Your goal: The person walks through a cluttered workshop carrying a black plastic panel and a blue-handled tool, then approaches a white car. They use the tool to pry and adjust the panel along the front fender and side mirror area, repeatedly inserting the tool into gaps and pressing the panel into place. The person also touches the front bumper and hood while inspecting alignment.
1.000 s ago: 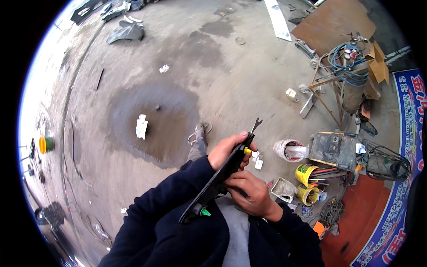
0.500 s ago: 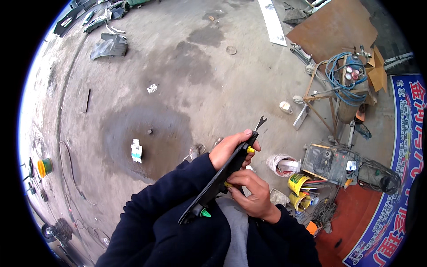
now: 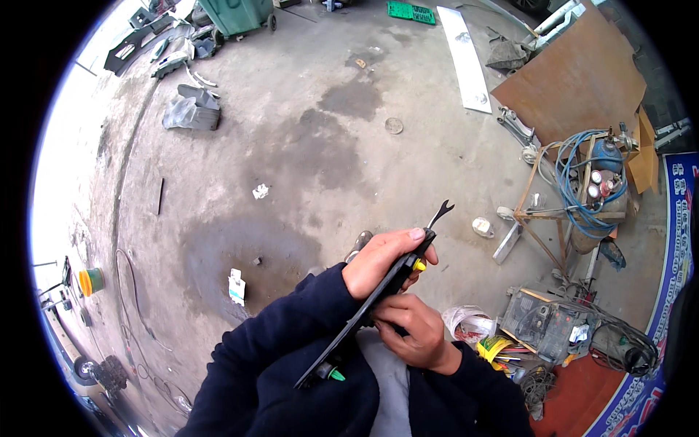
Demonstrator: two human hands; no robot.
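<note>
A long, narrow black plastic trim piece (image 3: 348, 329) is held slantwise in front of my body. My left hand (image 3: 378, 262) is closed round its upper end. From that same grip sticks out a forked clip remover (image 3: 441, 213) with a dark two-pronged tip. A yellow clip (image 3: 419, 266) stands out of the trim by the left fingers, and a green clip (image 3: 336, 375) near the lower end. My right hand (image 3: 416, 333) pinches at the middle of the trim, where a second yellow clip showed half a second ago; the fingers now cover it.
Beyond my hands, stained concrete floor bears a small white-and-teal package (image 3: 237, 287). At right stand a gas cylinder cart with blue hoses (image 3: 575, 189), a welding machine (image 3: 542, 320), a white bucket (image 3: 466, 323) and a yellow bucket (image 3: 495, 347). A green wheeled bin (image 3: 237, 14) is far off.
The view has tilted up, bringing the green bin into sight. The right fingers have closed further over the middle yellow clip, which no longer shows. The left hand keeps its grip.
</note>
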